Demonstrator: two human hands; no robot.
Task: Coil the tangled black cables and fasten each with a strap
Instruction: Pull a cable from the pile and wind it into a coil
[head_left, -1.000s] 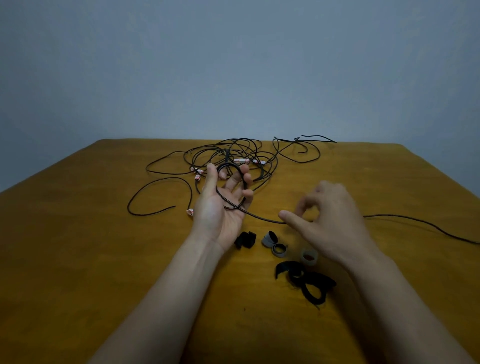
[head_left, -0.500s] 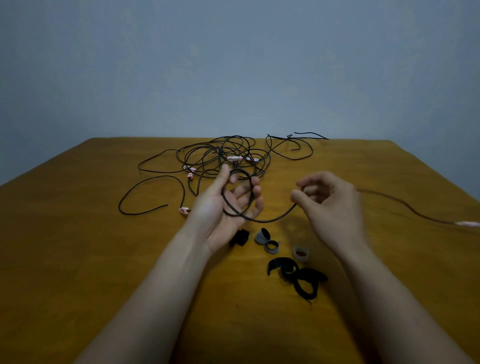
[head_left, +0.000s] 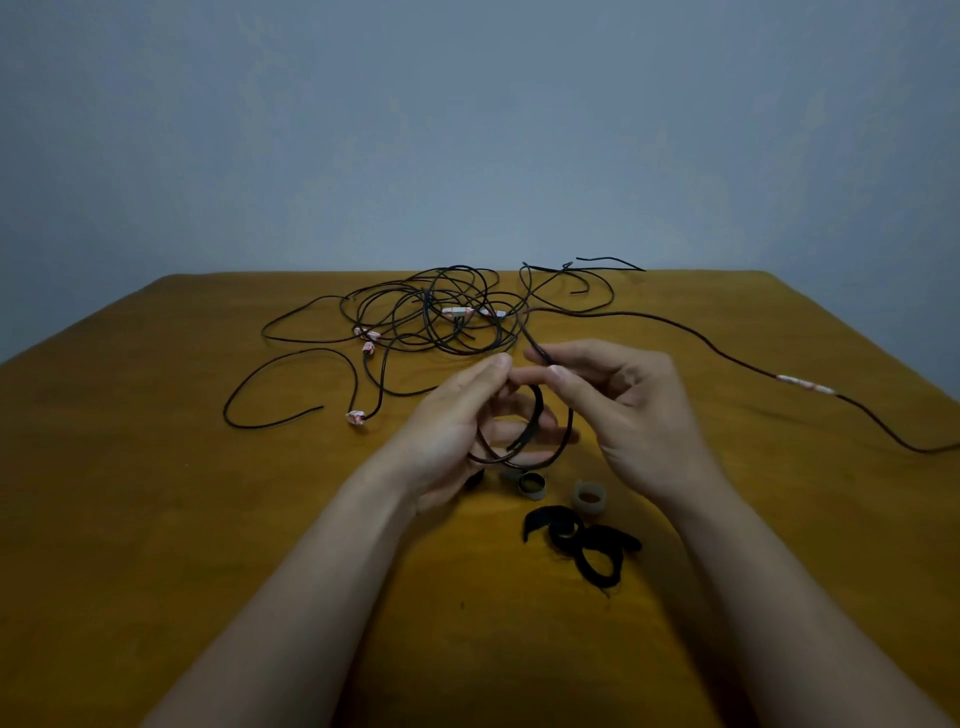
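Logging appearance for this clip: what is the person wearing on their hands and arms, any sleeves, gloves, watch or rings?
Nothing visible. The left hand and right hand are bare, with no gloves, rings or markings to be seen. The left forearm and right forearm are bare too, with no sleeve, watch or band in the frame.

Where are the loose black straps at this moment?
Head view: the black straps lie on the table, just left of the right forearm and on the near side of the grey rolled straps.
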